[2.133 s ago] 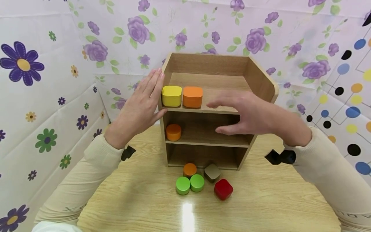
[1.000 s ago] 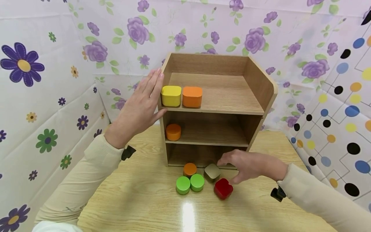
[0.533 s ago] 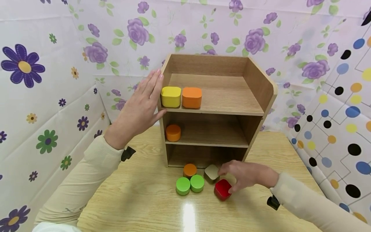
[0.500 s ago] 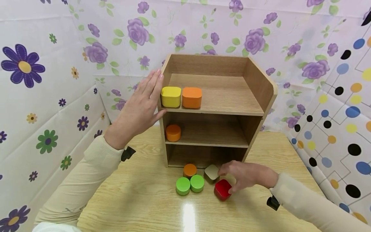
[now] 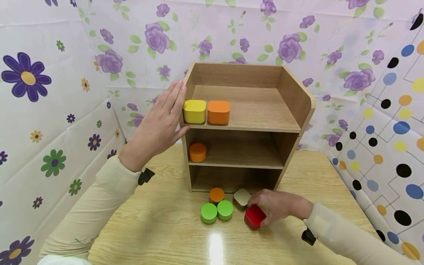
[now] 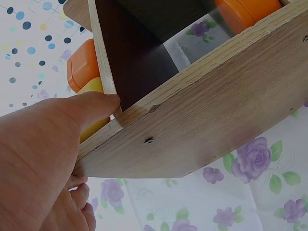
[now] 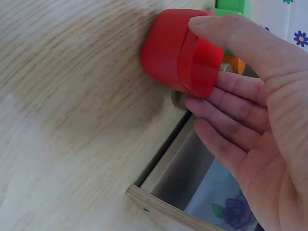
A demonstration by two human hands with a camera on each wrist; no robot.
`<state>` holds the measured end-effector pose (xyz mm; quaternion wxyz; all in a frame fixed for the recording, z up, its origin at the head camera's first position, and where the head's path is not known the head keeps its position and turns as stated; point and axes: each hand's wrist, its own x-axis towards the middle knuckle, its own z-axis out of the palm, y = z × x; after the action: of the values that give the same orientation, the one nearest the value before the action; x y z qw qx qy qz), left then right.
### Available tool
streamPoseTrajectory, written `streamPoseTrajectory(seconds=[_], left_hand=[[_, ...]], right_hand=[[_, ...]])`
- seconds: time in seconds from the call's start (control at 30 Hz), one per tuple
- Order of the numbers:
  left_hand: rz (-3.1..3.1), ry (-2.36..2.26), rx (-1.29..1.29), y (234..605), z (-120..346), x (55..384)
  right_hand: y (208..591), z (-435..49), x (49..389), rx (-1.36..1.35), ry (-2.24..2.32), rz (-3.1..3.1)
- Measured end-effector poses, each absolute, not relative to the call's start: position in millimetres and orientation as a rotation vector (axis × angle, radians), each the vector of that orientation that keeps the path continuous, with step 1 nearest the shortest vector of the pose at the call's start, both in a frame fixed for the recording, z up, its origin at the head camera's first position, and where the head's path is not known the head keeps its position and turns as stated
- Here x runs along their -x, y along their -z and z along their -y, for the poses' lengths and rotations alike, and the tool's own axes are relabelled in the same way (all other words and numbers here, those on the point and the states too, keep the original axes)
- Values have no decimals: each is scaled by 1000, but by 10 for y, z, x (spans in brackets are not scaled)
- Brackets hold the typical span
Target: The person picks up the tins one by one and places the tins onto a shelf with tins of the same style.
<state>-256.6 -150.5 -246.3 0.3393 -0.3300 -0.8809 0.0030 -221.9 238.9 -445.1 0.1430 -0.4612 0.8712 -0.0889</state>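
My left hand lies with straight fingers against the left side of the small wooden shelf, its thumb at the front edge by the top board. Beside it on the top board stand a yellow box and an orange box, both with rounded corners. Down on the table, my right hand holds a red rounded-square box between thumb and fingers. Just behind that is a grey-beige box, partly covered by the fingers in the head view.
An orange round box stands at the left of the middle shelf. In front of the shelf on the wooden table are another orange round box and two green round ones. Patterned cloths hang behind and on both sides.
My right hand has come down from the top board beside the orange box to the table and closed its fingers on the red box. My left hand has stayed at the shelf's side.
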Motion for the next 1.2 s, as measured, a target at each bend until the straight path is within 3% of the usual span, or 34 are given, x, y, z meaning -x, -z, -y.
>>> streamPoseTrajectory(seconds=[0.67,1.2], left_hand=[[2303,-22,864,2471,1507,2546],[2301,-27,859,2451,1502,2547]], right_hand=[[4502,-2381,2227,1297,312,-2486],[4089,-2342,2244,1258,324,-2479]])
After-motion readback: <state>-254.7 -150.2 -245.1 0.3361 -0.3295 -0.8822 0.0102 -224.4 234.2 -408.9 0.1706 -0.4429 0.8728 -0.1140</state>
